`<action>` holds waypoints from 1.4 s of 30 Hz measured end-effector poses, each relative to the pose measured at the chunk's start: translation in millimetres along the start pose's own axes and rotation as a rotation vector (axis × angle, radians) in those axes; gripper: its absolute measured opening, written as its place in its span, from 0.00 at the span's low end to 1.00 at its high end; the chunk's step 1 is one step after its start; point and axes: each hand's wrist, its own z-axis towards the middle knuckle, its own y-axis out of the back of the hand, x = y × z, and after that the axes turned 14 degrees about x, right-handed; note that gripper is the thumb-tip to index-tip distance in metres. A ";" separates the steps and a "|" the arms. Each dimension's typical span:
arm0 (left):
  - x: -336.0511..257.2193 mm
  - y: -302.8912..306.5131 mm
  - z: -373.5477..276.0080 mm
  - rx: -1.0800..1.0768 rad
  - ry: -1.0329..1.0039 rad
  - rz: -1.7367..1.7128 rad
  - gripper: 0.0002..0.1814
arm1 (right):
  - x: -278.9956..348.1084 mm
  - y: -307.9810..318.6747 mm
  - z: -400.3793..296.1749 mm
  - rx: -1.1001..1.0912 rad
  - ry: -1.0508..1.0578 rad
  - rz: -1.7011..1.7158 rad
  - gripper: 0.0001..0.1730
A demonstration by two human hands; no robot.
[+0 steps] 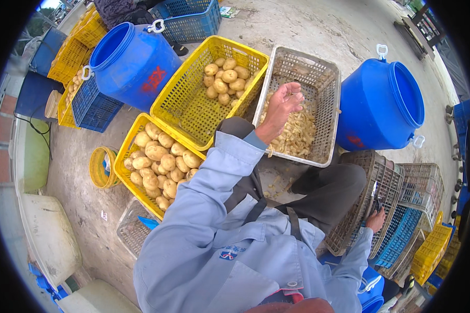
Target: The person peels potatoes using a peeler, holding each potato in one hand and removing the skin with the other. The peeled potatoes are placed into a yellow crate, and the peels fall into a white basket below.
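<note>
My left hand (281, 111) is raised over a grey plastic crate (323, 129), its fingers loosely curled and apart with nothing in them. Potato peelings (297, 135) cover much of that crate's floor. Out to the side, my right hand (376, 221) grips a small dark-handled blade tool (376, 199), its bright metal end pointing away from me; whether it is a knife or a peeler is hard to tell. Unpeeled-looking potatoes (160, 158) fill a yellow crate (122, 166) at my left. Another yellow crate (176, 113) beyond it holds paler potatoes (229, 78) at its far end.
Blue plastic barrels stand front left (141, 66) and front right (370, 105). Stacked crates (370, 168) rise beside my right hand. A yellow bucket (102, 168) sits on the concrete floor at left. Part of another person (127, 13) shows at the top.
</note>
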 end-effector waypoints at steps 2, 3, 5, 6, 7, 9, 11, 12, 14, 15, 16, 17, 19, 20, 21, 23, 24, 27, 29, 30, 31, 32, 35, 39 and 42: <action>-2.6 -1.6 -1.9 0.003 -0.009 -0.004 0.22 | 1.6 4.4 2.2 0.024 -0.015 -0.013 0.23; -4.6 -3.2 -3.9 0.004 -0.013 -0.014 0.22 | 0.3 6.5 2.1 0.007 -0.007 0.001 0.23; -15.5 0.7 -8.6 -0.001 -0.038 -0.029 0.22 | 22.8 27.7 -12.8 -0.037 -0.032 0.076 0.23; -17.8 -3.3 -9.1 0.019 -0.051 -0.072 0.22 | -20.1 15.0 -2.0 -0.131 0.016 0.059 0.23; -21.9 -4.8 -11.5 0.030 -0.065 -0.106 0.22 | -53.7 2.2 12.9 -0.219 0.076 0.045 0.23; -43.6 6.6 -22.0 0.007 -0.138 -0.119 0.22 | -41.2 18.1 8.5 -0.199 0.052 0.362 0.25; -63.3 25.2 -33.4 0.002 -0.218 -0.152 0.22 | -38.8 28.5 9.4 -0.259 0.084 0.864 0.27; -72.6 41.5 -40.7 -0.057 -0.271 -0.129 0.21 | -14.2 51.0 -1.0 -0.244 0.105 0.862 0.30; -87.2 83.2 -47.4 -0.175 -0.351 -0.082 0.21 | 32.3 95.1 -17.6 -0.144 0.193 1.088 0.24; -88.6 110.5 -50.5 -0.240 -0.381 -0.049 0.22 | 62.0 119.9 -31.7 -0.098 0.252 1.150 0.22; -86.7 139.0 -52.9 -0.358 -0.352 -0.010 0.24 | 87.6 136.9 -42.3 -0.062 0.316 1.203 0.21; -81.1 167.0 -53.0 -0.473 -0.325 0.030 0.25 | 112.9 151.2 -49.7 -0.028 0.382 1.257 0.20; -64.6 216.2 -51.5 -0.649 -0.158 0.127 0.28 | 153.4 160.2 -49.8 0.125 0.514 1.379 0.18; -54.5 234.4 -51.2 -0.737 -0.070 0.179 0.29 | 191.6 169.2 -65.2 0.170 0.538 1.404 0.19; -42.3 246.1 -44.4 -0.714 -0.012 0.252 0.30 | 213.8 161.4 -66.6 0.144 0.591 1.392 0.20; -23.0 269.9 -39.4 -0.687 0.109 0.410 0.32 | 263.7 169.7 -85.1 0.406 0.729 1.266 0.26; -11.4 280.9 -32.3 -0.651 0.118 0.461 0.35 | 282.7 165.6 -89.3 0.588 0.824 1.217 0.31; 18.7 307.2 0.7 -0.610 0.260 0.708 0.37 | 327.9 138.4 -99.4 0.897 0.913 1.104 0.30; 30.5 319.6 17.2 -0.544 0.308 0.978 0.38 | 346.9 122.3 -102.2 1.041 0.908 0.989 0.28; 31.9 320.9 26.3 -0.508 0.299 1.130 0.39 | 353.3 116.6 -103.9 1.076 0.919 0.962 0.27; 33.8 321.7 35.1 -0.468 0.289 1.281 0.39 | 355.9 111.2 -103.9 1.110 0.929 0.935 0.27; 36.0 322.2 43.2 -0.419 0.301 1.338 0.40 | 355.2 105.7 -100.2 1.164 0.905 0.923 0.26; 49.3 339.6 61.1 -0.320 0.410 1.632 0.42 | 360.9 109.7 -100.0 1.234 0.903 0.926 0.28; 73.9 368.5 75.9 -0.141 0.463 1.843 0.42 | 360.6 112.1 -95.5 1.292 0.765 1.022 0.30; 82.8 369.1 84.0 -0.163 0.499 1.819 0.39 | 359.9 108.4 -92.7 1.292 0.709 1.017 0.30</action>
